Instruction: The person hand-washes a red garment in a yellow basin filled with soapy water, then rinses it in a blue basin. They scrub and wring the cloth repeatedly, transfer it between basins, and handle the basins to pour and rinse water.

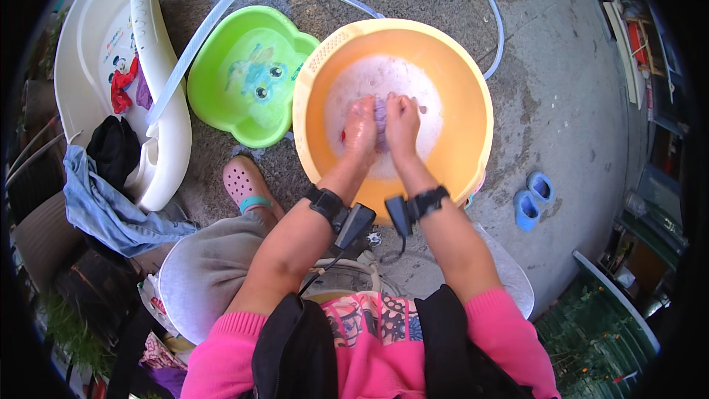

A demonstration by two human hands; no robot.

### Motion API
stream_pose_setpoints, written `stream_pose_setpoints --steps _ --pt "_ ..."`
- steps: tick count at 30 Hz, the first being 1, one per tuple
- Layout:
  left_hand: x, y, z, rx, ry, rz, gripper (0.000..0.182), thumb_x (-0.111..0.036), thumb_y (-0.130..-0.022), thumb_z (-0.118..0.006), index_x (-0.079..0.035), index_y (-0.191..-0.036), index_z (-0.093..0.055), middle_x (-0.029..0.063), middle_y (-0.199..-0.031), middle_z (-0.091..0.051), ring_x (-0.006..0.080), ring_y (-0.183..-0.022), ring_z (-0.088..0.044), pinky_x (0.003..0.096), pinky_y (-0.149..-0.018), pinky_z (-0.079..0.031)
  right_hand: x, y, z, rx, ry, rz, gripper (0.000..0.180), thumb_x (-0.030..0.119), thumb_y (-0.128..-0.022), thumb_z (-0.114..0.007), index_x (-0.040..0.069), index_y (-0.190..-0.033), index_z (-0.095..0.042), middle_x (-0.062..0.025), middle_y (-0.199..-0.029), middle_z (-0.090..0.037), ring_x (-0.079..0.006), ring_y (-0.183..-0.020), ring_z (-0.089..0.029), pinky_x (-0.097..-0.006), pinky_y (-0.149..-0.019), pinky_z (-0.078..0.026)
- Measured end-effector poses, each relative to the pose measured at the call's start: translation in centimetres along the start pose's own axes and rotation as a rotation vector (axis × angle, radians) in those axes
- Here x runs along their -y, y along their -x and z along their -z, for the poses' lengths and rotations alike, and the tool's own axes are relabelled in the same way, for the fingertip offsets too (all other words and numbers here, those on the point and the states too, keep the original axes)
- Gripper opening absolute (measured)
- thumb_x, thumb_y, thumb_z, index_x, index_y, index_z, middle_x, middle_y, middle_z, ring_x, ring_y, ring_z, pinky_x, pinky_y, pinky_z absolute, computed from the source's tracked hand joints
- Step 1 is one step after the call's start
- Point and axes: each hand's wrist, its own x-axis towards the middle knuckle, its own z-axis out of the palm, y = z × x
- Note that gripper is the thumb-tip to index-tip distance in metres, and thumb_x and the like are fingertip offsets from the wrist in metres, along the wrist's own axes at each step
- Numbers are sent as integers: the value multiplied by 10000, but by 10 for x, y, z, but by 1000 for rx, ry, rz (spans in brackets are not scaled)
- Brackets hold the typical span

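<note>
Both hands are inside a large yellow-orange plastic basin (454,160) that holds foamy water (410,75). My left hand (361,124) and my right hand (402,122) have curled fingers and press a wet purple cloth (380,122) between them, just above the suds. A small bit of red (343,136) shows beside my left hand; what it belongs to is hidden. Each forearm wears a black strap with a small device.
A green basin (243,122) touches the yellow one's left side. Farther left, a white baby bathtub (166,160) holds red and purple cloths, with jeans (111,205) over its end. A clear hose (221,3) arches across. Blue clogs (527,210) lie at right.
</note>
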Motion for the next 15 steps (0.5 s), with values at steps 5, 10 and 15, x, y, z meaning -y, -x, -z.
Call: stream_pose_setpoints --steps 5,10,15 --pt "-19 -10 16 29 -197 -26 331 -333 -961 -434 -39 -992 -583 74 -935 -581 146 -846 -518 293 -748 -449 -14 15 -19 3 -74 242 268 264 -813 -617 12 -735 -571 -180 -740 -580 -317 -703 -569 -405 -641 -449" --pt "-2 -13 1 69 -469 -195 315 -300 -949 -475 -19 -929 -617 86 -882 -620 153 -836 -542 315 -790 -446 -90 -68 -6 47 86 52 356 294 -847 -606 18 -638 -524 -153 -581 -551 -237 -541 -505 -364 -557 -420" --pt "-7 -50 33 -113 -424 -476 261 -270 -941 -506 -29 -988 -593 109 -975 -603 157 -921 -548 307 -800 -442 -161 -97 23 -81 264 -48 315 348 -802 -644 49 -744 -562 -119 -702 -608 -267 -670 -574 -366 -653 -456"
